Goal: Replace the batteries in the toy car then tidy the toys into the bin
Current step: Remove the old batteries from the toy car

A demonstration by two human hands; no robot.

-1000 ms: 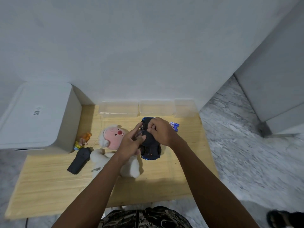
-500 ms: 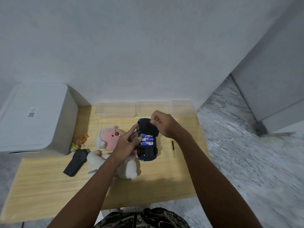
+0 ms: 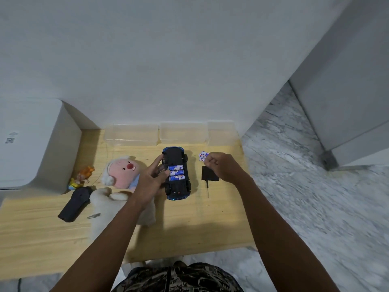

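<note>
A pale, grained wooden table (image 3: pixel 189 224) carries everything. Nearest lie a matte black remote (image 3: pixel 74 204) and a soft white plush toy (image 3: pixel 120 175) with a round pink face. Mid-table, the glossy blue toy car (image 3: pixel 176 175) lies upside down, its dark underside open on three blue-and-white batteries (image 3: pixel 176 172) side by side. The left hand (image 3: pixel 154 178) curls its grip against the car's side. Just right, a flat black cover (image 3: pixel 207 175) lies beside a thin screwdriver (image 3: pixel 207 187). The right hand (image 3: pixel 221 167) hovers above, fingers curled; whether it holds anything I cannot tell. Spare batteries (image 3: pixel 203 156) lie beyond, before clear plastic bins (image 3: pixel 134 134).
</note>
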